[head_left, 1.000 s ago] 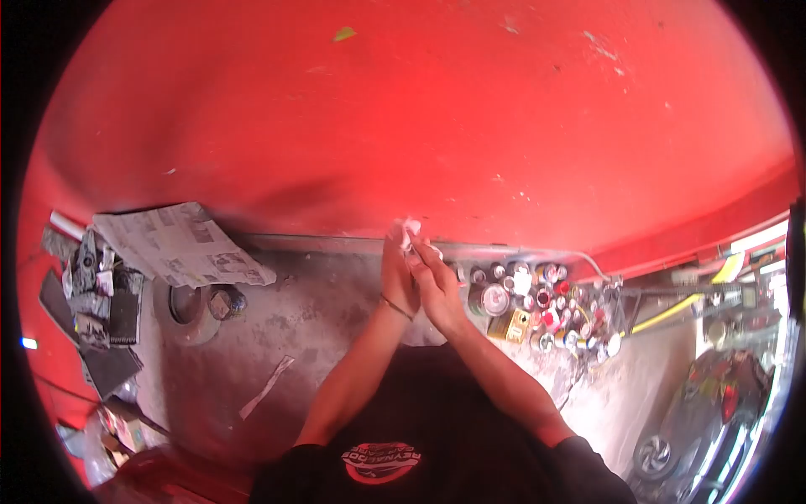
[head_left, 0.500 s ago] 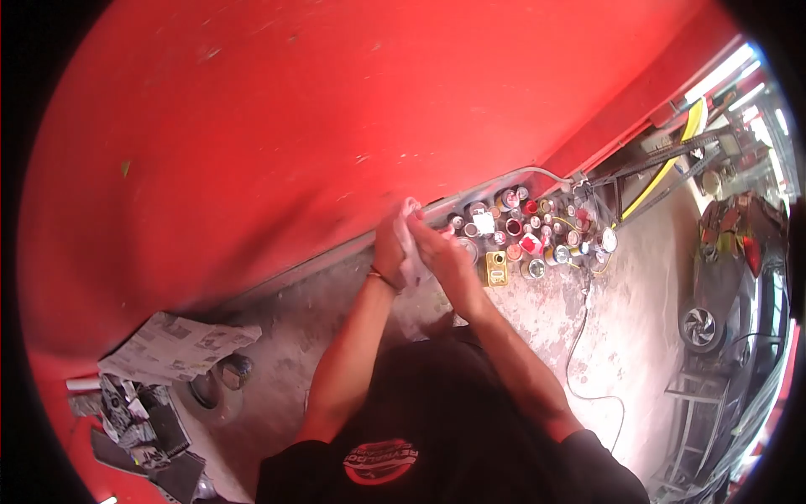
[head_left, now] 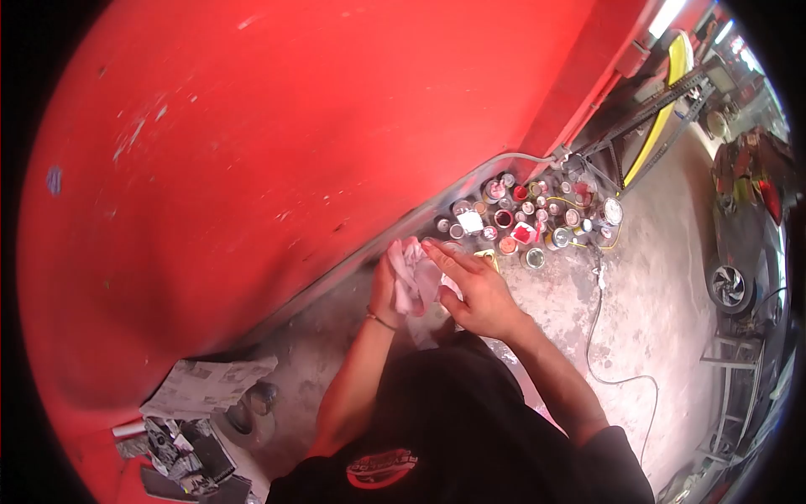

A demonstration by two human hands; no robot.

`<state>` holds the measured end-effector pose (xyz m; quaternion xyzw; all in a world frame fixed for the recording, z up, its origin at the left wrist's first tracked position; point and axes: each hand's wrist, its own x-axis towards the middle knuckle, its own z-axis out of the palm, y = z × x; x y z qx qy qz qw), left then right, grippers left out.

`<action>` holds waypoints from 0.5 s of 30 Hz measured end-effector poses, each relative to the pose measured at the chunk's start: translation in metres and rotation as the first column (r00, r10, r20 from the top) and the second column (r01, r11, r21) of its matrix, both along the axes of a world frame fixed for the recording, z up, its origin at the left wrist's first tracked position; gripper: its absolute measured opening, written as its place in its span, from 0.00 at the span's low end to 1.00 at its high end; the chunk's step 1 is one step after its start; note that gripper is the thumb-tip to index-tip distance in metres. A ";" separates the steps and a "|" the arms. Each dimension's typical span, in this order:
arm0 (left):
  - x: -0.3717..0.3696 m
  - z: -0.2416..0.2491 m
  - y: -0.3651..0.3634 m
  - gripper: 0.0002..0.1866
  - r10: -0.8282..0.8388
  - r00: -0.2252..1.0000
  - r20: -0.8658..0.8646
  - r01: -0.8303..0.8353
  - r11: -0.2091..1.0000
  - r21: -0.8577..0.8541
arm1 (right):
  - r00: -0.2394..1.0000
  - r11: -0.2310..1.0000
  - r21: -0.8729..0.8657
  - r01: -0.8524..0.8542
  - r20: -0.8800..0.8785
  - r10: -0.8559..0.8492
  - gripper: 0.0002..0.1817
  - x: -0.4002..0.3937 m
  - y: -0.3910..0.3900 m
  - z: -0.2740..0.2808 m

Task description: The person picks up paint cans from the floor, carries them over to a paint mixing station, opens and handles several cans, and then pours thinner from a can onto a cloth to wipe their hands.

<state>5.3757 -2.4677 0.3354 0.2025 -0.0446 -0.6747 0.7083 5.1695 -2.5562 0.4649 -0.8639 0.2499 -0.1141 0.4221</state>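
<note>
A crumpled pale pink cloth [head_left: 415,277] lies in my left hand [head_left: 384,290], whose fingers are folded around its left side. My right hand [head_left: 483,294] is at the cloth's right edge, with fingers stretched out and the fingertips touching its top. The thumb of that hand is spread away from the fingers. Both hands are in front of my body, close to the base of the red wall [head_left: 277,160]. A bracelet sits on my left wrist.
Several open paint cans [head_left: 535,258] cluster on the floor along the wall. A cable [head_left: 592,336] runs over the concrete. Newspaper [head_left: 206,388] and dark scraps [head_left: 189,454] lie at lower left. A metal frame [head_left: 730,395] and a car wheel [head_left: 729,288] stand at right.
My hands were pressed together around the cloth; now they are lower and more apart, the right hand has turned, and more of the cloth shows. The camera view has shifted.
</note>
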 end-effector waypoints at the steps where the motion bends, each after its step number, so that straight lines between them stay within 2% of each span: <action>1: -0.015 0.012 -0.014 0.27 0.030 0.990 0.138 -0.044 0.993 0.106 | 0.993 0.980 -0.181 0.078 -0.073 -0.092 0.40 -0.004 -0.007 -0.015; 3: -0.063 0.047 -0.036 0.28 0.032 0.909 0.415 -0.170 0.939 0.299 | 0.936 0.842 -0.512 0.171 -0.181 -0.300 0.41 0.002 -0.006 -0.050; 4: -0.071 0.023 -0.045 0.25 0.051 0.785 0.617 -0.288 0.913 0.291 | 0.936 0.822 -0.537 0.188 -0.156 -0.316 0.39 0.012 -0.002 -0.091; 5: -0.079 0.012 -0.056 0.22 0.035 0.616 0.787 -0.408 0.869 0.281 | 0.946 0.831 -0.517 0.205 -0.114 -0.304 0.37 0.014 0.001 -0.092; 7: -0.059 0.005 -0.053 0.25 -0.231 0.505 0.832 -0.285 0.865 0.413 | 0.955 0.847 -0.471 0.247 -0.031 -0.296 0.34 0.015 0.012 -0.097; 8: -0.050 -0.009 -0.045 0.25 -0.250 0.623 0.741 -0.215 0.856 0.471 | 0.964 0.906 -0.347 0.241 -0.026 -0.266 0.35 0.012 0.017 -0.088; 9: -0.042 -0.024 -0.039 0.25 -0.271 0.725 0.634 -0.145 0.839 0.524 | 0.975 0.921 -0.351 0.169 -0.080 -0.209 0.36 0.008 0.023 -0.085; 11: -0.022 -0.029 -0.030 0.24 -0.389 0.816 0.429 0.001 0.742 0.671 | 0.977 0.936 -0.350 0.020 -0.192 -0.093 0.39 0.000 0.029 -0.084; 12: -0.012 -0.028 -0.023 0.21 -0.316 0.901 0.298 0.093 0.811 0.578 | 0.981 0.962 -0.271 -0.030 -0.192 -0.023 0.41 -0.002 0.035 -0.085; 15: -0.025 -0.021 -0.021 0.18 -0.381 0.897 0.225 0.140 0.727 0.673 | 0.964 0.982 -0.090 0.168 -0.193 -0.183 0.37 0.010 0.055 -0.115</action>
